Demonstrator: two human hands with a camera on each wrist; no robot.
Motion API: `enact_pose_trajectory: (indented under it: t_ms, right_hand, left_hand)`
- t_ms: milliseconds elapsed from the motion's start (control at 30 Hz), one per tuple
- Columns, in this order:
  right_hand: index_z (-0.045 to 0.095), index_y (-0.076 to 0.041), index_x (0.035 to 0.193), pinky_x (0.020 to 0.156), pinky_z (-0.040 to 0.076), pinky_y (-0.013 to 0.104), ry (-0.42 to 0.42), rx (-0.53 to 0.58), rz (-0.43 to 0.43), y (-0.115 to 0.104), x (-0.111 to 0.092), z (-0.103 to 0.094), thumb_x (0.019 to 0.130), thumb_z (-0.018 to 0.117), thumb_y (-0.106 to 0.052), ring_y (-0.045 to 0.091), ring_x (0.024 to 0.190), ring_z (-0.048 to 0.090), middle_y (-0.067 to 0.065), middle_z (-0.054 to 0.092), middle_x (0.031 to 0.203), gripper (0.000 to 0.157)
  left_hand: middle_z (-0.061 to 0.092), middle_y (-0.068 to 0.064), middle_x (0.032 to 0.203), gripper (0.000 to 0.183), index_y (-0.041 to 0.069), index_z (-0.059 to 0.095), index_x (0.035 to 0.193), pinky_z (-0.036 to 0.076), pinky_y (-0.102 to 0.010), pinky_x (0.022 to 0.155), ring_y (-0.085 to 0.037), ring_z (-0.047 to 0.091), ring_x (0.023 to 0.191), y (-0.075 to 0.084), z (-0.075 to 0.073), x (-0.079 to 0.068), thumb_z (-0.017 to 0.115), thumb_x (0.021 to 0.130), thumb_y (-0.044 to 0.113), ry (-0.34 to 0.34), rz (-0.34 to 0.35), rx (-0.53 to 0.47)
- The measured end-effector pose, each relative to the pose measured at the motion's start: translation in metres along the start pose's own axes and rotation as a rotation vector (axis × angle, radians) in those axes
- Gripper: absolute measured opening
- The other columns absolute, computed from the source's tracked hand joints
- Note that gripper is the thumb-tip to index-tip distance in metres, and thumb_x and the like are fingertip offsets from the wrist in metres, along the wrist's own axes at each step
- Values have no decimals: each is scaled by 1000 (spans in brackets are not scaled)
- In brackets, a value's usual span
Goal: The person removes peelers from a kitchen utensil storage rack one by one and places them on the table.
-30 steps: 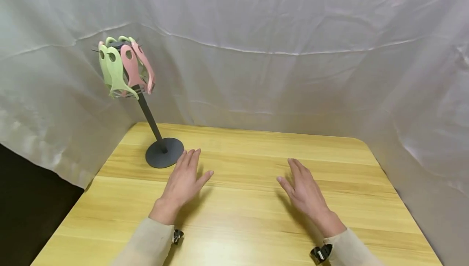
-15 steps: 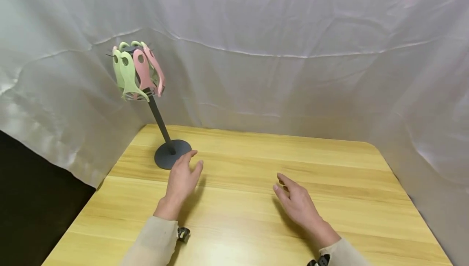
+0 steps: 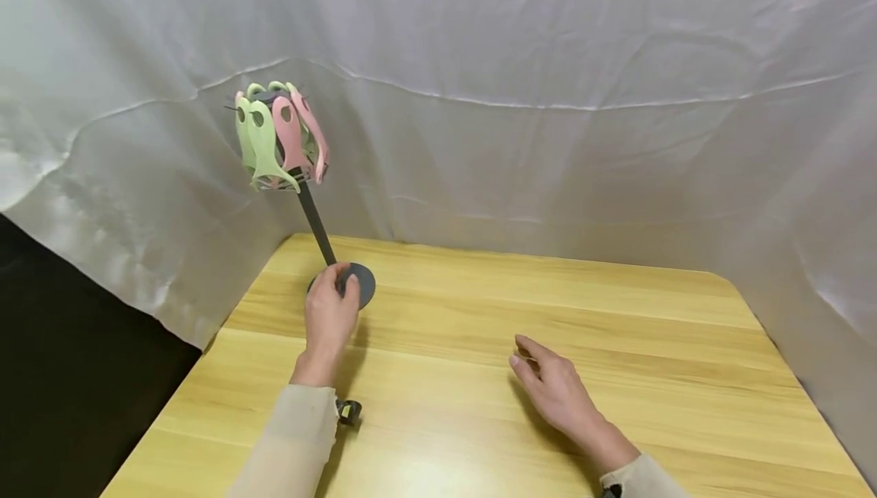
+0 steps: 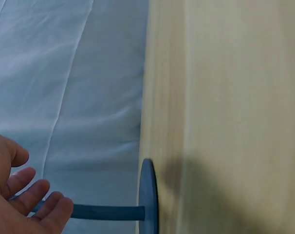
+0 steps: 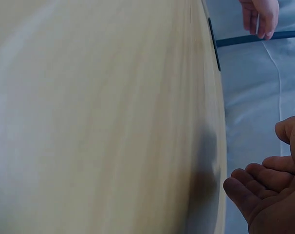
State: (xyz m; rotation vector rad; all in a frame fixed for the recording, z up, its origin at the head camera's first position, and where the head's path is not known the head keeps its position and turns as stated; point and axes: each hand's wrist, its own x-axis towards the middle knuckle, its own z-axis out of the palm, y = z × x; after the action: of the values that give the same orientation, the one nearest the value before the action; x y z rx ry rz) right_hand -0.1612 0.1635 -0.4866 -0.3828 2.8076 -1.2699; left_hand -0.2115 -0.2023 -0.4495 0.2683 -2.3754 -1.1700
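Observation:
A dark grey stand has a round base [image 3: 363, 285] on the table and a slim post [image 3: 314, 218] rising from it. Around its top hang several light green pieces [image 3: 264, 144] and pink pieces [image 3: 291, 136], fish-shaped, each with a hole near the upper end. My left hand [image 3: 329, 323] is close to the lower post, fingers loosely bent and thumb apart; in the left wrist view the post [image 4: 108, 212] passes behind the fingertips, and no grip shows. Over the table's right half hovers my right hand [image 3: 558, 395], relaxed and holding nothing.
The wood-grain table [image 3: 438, 407] spreads beneath both hands. A pale, creased curtain [image 3: 493, 163] closes off the back and sides, near the stand. Past the table's left edge lies a dark area [image 3: 82, 376].
My left hand has moved forward to the post, its fingers bending more. My right hand has dropped back slightly and its fingers have curved. The view has shifted left.

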Motion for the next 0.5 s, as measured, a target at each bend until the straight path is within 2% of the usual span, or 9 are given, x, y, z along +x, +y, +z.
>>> enact_pose_trajectory:
  t_ms: [300,500]
  right_hand:
    - [55,0,151,103,56,49,-15,21,-24,-10,8,14,111,58,-26,33,126,68,17,68,140,48]
    - [58,-2,149,103,56,49,-11,18,-33,-17,18,26,109,61,-22,29,125,68,14,71,135,45]
  left_hand:
    - [58,-24,135,38,2,58,135,50,-57,101,-42,61,117,1,-2,24,55,105,24,117,-68,-56]
    - [52,-25,134,42,-2,49,137,51,-53,103,-41,57,121,-5,-2,36,59,100,17,187,-66,-83]
